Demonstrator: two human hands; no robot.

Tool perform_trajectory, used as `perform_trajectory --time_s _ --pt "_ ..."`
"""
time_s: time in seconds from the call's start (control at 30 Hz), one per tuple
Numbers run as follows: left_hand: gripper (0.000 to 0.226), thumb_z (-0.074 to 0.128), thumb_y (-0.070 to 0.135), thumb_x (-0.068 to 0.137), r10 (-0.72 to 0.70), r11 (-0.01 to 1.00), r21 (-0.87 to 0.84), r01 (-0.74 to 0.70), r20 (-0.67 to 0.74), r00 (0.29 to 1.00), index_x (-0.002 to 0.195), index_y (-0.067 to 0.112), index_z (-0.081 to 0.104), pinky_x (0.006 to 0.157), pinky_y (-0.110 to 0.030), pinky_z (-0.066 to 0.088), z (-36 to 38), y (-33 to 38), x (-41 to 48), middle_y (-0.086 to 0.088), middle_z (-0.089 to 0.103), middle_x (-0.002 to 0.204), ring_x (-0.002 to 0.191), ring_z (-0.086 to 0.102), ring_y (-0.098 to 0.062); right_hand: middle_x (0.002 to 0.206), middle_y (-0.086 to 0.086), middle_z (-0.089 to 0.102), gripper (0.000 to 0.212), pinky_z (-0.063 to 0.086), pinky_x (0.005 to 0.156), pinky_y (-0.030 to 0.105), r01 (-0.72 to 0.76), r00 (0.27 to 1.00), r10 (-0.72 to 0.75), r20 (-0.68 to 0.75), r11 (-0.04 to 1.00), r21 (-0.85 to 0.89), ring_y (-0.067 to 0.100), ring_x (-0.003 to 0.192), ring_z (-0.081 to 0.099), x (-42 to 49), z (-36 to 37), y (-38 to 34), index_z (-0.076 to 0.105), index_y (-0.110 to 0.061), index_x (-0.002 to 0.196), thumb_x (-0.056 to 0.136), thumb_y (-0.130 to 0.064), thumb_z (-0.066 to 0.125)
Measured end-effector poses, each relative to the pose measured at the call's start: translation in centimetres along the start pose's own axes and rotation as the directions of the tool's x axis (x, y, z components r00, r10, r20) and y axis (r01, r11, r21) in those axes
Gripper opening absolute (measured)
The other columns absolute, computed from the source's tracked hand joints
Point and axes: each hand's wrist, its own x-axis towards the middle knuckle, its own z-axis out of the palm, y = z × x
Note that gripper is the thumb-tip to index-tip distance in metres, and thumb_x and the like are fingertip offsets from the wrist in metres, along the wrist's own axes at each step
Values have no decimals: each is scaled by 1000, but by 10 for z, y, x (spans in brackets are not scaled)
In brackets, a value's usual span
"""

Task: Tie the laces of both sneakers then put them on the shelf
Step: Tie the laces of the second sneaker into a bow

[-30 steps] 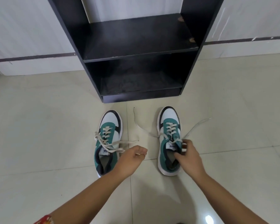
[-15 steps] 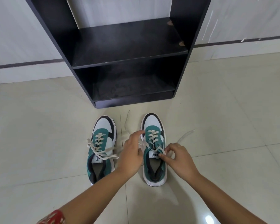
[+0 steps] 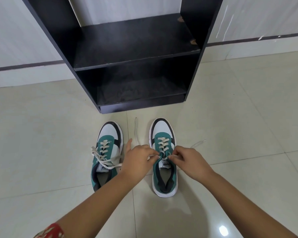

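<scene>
Two teal, white and black sneakers stand side by side on the floor, toes toward a black shelf point(image 3: 136, 55). The left sneaker point(image 3: 108, 152) has its cream laces in a bow across the tongue. Over the right sneaker point(image 3: 163, 140), my left hand point(image 3: 138, 162) pinches one lace end at the top eyelets, index finger sticking out. My right hand point(image 3: 187, 160) pinches the other lace end just opposite. Loose lace tails trail on the floor to the left point(image 3: 136, 129) and right point(image 3: 199, 143) of that shoe.
The shelf unit has two open dark boards, an upper one and a lower one point(image 3: 141, 93) near the floor. It stands against a pale wall with a dark stripe point(image 3: 24, 66). Glossy cream floor tiles point(image 3: 239, 117) surround the shoes.
My left hand has moved from the left sneaker across to the right sneaker and taken hold of a lace end. My right hand stayed at that shoe's laces. The view has shifted closer.
</scene>
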Motion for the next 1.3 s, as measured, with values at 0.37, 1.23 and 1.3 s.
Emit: perform_trajectory --time_s 0.37,1.23,1.3 --pt "15 50 24 89 -140 986 80 148 -98 985 85 21 64 113 -41 22 8 -31 -3 8 64 91 84 61 -15 49 1 37 36 26 49 31 -201 965 207 -160 978 53 20 50 38 -4 -2 15 32 -12 56 84 -16 54" --pt "16 60 32 88 -72 995 54 86 -211 975 101 29 67 94 -40 43 3 -47 -11 3 56 90 87 54 -17 83 -2 48 13 41 59 29 -147 959 86 -270 966 -212 19 82 51 -14 -2 28 63 -25 95 90 -33 54" --pt "21 57 35 89 -159 986 -75 146 -209 965 109 28 56 76 -36 50 1 -41 -13 4 59 83 78 58 -17 74 -7 54 13 38 54 28 -162 932 112 -346 979 -120 17 69 54 -17 -4 22 55 -28 101 91 -34 52"
